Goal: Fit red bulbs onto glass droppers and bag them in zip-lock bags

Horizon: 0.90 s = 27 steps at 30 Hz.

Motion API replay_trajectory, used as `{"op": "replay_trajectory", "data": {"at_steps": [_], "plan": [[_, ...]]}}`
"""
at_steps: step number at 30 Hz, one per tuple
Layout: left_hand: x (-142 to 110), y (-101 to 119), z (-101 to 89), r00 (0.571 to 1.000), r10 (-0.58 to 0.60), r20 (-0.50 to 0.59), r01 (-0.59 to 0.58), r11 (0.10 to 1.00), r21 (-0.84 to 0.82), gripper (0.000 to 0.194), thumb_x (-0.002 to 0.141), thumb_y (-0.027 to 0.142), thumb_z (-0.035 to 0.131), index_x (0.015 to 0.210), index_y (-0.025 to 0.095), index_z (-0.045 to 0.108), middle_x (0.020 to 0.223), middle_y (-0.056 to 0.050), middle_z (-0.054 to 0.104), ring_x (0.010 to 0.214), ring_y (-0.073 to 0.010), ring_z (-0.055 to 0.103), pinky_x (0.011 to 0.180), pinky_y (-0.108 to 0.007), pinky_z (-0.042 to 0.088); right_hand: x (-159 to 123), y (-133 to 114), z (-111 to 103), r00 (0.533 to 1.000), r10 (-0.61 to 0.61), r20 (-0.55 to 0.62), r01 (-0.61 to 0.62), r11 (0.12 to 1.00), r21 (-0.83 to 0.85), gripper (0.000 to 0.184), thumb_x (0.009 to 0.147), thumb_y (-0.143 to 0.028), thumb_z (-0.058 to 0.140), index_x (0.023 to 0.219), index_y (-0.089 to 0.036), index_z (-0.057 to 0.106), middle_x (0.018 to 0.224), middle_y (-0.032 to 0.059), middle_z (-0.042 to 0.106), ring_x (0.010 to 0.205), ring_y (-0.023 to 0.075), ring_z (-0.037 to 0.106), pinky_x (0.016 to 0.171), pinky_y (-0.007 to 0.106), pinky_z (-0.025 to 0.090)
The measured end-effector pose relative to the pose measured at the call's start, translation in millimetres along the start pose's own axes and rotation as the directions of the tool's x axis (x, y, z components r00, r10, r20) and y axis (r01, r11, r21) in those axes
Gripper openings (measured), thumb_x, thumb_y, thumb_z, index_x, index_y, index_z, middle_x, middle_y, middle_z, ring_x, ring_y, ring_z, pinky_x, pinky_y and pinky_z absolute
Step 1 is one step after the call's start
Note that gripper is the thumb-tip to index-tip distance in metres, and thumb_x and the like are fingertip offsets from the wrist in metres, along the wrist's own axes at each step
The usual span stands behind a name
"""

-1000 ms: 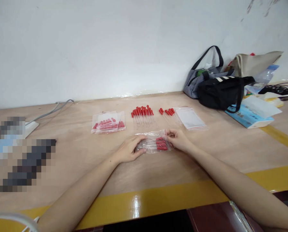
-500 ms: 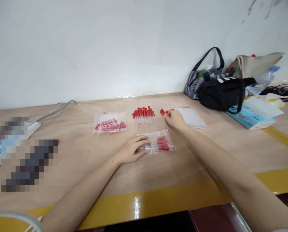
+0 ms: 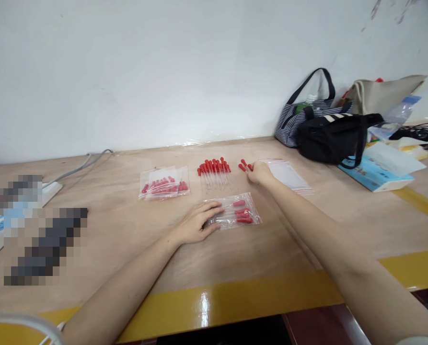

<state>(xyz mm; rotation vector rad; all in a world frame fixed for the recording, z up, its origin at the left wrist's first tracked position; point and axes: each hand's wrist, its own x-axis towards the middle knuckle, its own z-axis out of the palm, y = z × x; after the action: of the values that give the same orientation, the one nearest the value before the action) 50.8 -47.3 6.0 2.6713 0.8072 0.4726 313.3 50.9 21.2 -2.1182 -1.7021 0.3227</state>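
Observation:
My left hand (image 3: 198, 222) rests with fingers spread over the left end of a clear zip bag (image 3: 225, 222). Inside that bag lie several glass droppers with red rubber bulbs (image 3: 243, 212), bulbs to the right. Farther off, my right hand (image 3: 260, 172) has its fingers pinched together at a small group of droppers (image 3: 244, 163). Their red bulbs show left of the fingertips; the glass stems there are mostly hidden. Between the hands, toward the wall, several loose droppers (image 3: 214, 167) lie in a bunch, bulbs pointing away from me.
Filled bags of droppers (image 3: 164, 183) overlap on the left. A stack of flat zip bags (image 3: 289, 176) lies beyond my right wrist. Farther right are a black bag (image 3: 330, 141), a striped bag (image 3: 287, 127) and a blue tissue pack (image 3: 377, 172). Yellow tape (image 3: 235, 299) runs along the table's front edge.
My right hand has shifted slightly right at the small group of droppers, and the bulbs beside it lie differently. Inside the bag, the top dropper now sits apart from the others.

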Motion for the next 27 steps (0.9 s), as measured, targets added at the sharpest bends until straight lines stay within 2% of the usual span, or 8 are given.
{"op": "replay_trajectory", "data": {"at_steps": [3, 5, 8, 11, 13, 16, 22, 27], "plan": [[0, -1, 0.8, 1.0, 0.002, 0.003, -0.002, 1.0, 0.008, 0.044, 0.085, 0.035, 0.047, 0.127, 0.021, 0.044, 0.131, -0.01, 0.044, 0.121, -0.0224, 0.041, 0.1, -0.04, 0.035, -19, 7, -10, 0.996, -0.03, -0.081, 0.038, 0.994, 0.105, 0.03, 0.075, -0.019, 0.051, 0.103, -0.007, 0.055, 0.078, 0.0119, 0.063, 0.077, 0.0186, 0.06, 0.064, 0.024, 0.044], [0, -1, 1.2, 1.0, -0.001, 0.01, 0.0, 1.0, 0.021, 0.045, 0.086, 0.036, 0.046, 0.127, 0.021, 0.044, 0.132, -0.01, 0.044, 0.121, -0.0227, 0.04, 0.1, -0.04, 0.034, -37, 15, -13, 0.993, -0.031, -0.111, 0.064, 0.949, 0.308, 0.055, 0.074, -0.017, 0.049, 0.126, -0.008, 0.034, 0.068, 0.0044, 0.06, 0.067, 0.0159, 0.06, 0.06, 0.023, 0.046], [1, -2, 1.1, 1.0, -0.001, 0.027, 0.0, 0.999, 0.048, 0.045, 0.086, 0.036, 0.044, 0.129, 0.022, 0.042, 0.133, -0.01, 0.042, 0.122, -0.0231, 0.039, 0.101, -0.041, 0.033, -66, 29, -12, 1.0, 0.006, 0.023, -0.02, 0.702, 0.712, 0.083, 0.067, -0.016, 0.051, 0.135, -0.015, 0.004, 0.056, -0.0079, 0.05, 0.047, 0.014, 0.056, 0.047, 0.025, 0.048], [1, -2, 0.5, 0.999, 0.007, 0.037, -0.009, 0.998, 0.063, 0.045, 0.087, 0.036, 0.042, 0.131, 0.023, 0.04, 0.133, -0.01, 0.041, 0.122, -0.023, 0.038, 0.101, -0.042, 0.032, -87, 37, -6, 0.999, 0.023, 0.046, -0.051, 0.495, 0.867, 0.091, 0.061, -0.016, 0.054, 0.134, -0.021, 0.0, 0.056, -0.0116, 0.047, 0.045, 0.0131, 0.056, 0.044, 0.025, 0.05], [1, -2, 0.1, 0.999, 0.013, 0.036, -0.016, 0.998, 0.067, 0.045, 0.087, 0.035, 0.042, 0.131, 0.024, 0.039, 0.133, -0.009, 0.041, 0.122, -0.023, 0.037, 0.101, -0.043, 0.032, -92, 37, -3, 0.999, 0.04, 0.008, -0.025, 0.43, 0.902, 0.09, 0.059, -0.016, 0.056, 0.131, -0.023, 0.004, 0.057, -0.0123, 0.047, 0.046, 0.0127, 0.057, 0.046, 0.025, 0.051], [1, -2, -0.1, 0.999, 0.017, 0.034, -0.019, 0.997, 0.072, 0.045, 0.087, 0.035, 0.042, 0.131, 0.025, 0.039, 0.133, -0.009, 0.041, 0.122, -0.0233, 0.037, 0.101, -0.043, 0.032, -93, 33, 1, 0.997, 0.072, -0.002, -0.027, 0.405, 0.914, 0.08, 0.059, -0.018, 0.056, 0.126, -0.024, 0.012, 0.057, -0.0117, 0.05, 0.045, 0.013, 0.058, 0.045, 0.025, 0.052], [1, -2, 0.2, 0.999, 0.015, 0.04, -0.018, 0.997, 0.076, 0.046, 0.087, 0.035, 0.042, 0.132, 0.024, 0.038, 0.133, -0.009, 0.041, 0.122, -0.0232, 0.038, 0.1, -0.043, 0.033, -93, 26, 9, 0.997, 0.062, 0.045, -0.062, 0.315, 0.947, 0.042, 0.07, -0.03, 0.053, 0.101, -0.026, 0.024, 0.054, -0.0106, 0.052, 0.043, 0.0143, 0.058, 0.043, 0.027, 0.051], [1, -3, 0.8, 0.999, 0.024, 0.027, -0.026, 0.997, 0.072, 0.046, 0.087, 0.035, 0.043, 0.132, 0.024, 0.038, 0.133, -0.009, 0.041, 0.122, -0.023, 0.038, 0.1, -0.043, 0.033, -98, 23, 12, 0.996, 0.076, 0.053, -0.069, 0.227, 0.971, 0.037, 0.071, -0.031, 0.055, 0.089, -0.026, 0.024, 0.057, -0.0113, 0.052, 0.047, 0.0135, 0.061, 0.05, 0.031, 0.055]]}}
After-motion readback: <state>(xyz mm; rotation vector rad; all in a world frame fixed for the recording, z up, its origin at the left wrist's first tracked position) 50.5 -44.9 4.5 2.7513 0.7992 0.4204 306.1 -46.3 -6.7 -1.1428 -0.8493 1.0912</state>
